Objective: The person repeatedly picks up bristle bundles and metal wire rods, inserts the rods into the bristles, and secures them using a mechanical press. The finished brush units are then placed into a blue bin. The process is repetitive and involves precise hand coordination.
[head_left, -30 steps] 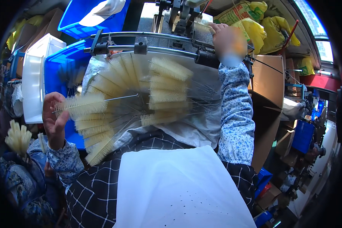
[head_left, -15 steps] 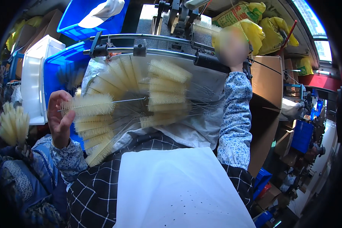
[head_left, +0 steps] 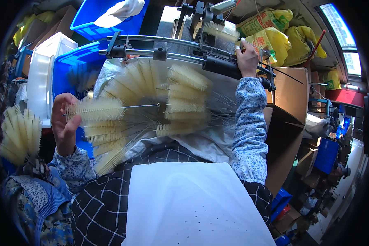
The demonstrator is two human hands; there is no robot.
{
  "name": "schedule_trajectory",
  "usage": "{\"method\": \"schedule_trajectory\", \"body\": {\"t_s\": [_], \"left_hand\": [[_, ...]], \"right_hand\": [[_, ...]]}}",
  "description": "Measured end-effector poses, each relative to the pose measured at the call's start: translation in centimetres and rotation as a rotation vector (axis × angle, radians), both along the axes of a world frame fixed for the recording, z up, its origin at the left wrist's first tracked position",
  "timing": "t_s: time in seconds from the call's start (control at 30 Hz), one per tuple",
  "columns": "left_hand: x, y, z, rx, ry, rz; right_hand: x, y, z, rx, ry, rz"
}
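My left hand (head_left: 65,128) pinches a cream bottle brush (head_left: 97,110) by its bristled end, the twisted wire handle and its loop pointing right. Below and beyond it, several bottle brushes (head_left: 106,135) lie fanned out on a pale cloth over my lap. Another stack of brushes (head_left: 187,100) lies to the right, wires pointing right. At the right end of a metal machine (head_left: 192,47), my right hand (head_left: 247,60) has its fingers closed, with white coverings on the fingertips. What they hold is hidden. Just left of them, a brush (head_left: 220,32) sits in the machine.
Blue crates (head_left: 80,28) and a white bin (head_left: 43,74) stand at the left. A cardboard box (head_left: 289,96) stands right of my arm, with yellow sacks (head_left: 270,39) behind. At far left, a person's gloved hand (head_left: 39,166) is beside a brush bundle (head_left: 20,135).
The view has shifted slightly, moving the scene a little right and down. My left hand keeps its brush. My right hand, blurred before, now shows clearly at the machine's right end.
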State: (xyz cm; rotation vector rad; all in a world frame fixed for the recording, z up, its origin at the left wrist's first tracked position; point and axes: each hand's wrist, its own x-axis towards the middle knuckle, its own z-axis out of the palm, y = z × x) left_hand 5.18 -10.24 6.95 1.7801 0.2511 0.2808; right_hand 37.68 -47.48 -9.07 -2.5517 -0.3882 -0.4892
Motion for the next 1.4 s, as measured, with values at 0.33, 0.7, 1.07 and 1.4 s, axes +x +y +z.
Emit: {"method": "schedule_trajectory", "body": {"t_s": [0.33,0.7,1.07,1.4], "left_hand": [[0.6,-0.6,0.4,0.008,-0.024,-0.016],[1.5,-0.5,-0.1,0.022,-0.078,-0.060],[-0.2,2.4,-0.2,-0.078,-0.190,0.114],[2.7,-0.4,0.3,-0.195,-0.147,-0.048]], "right_hand": [[-1.9,5.7,1.8,-0.055,0.054,-0.023],[-3.4,10.2,2.5,-0.121,0.126,-0.030],[-0.3,-1.2,0.3,-0.073,0.087,-0.037],[4.1,-8.3,0.6,-0.599,-0.047,-0.123]]}}
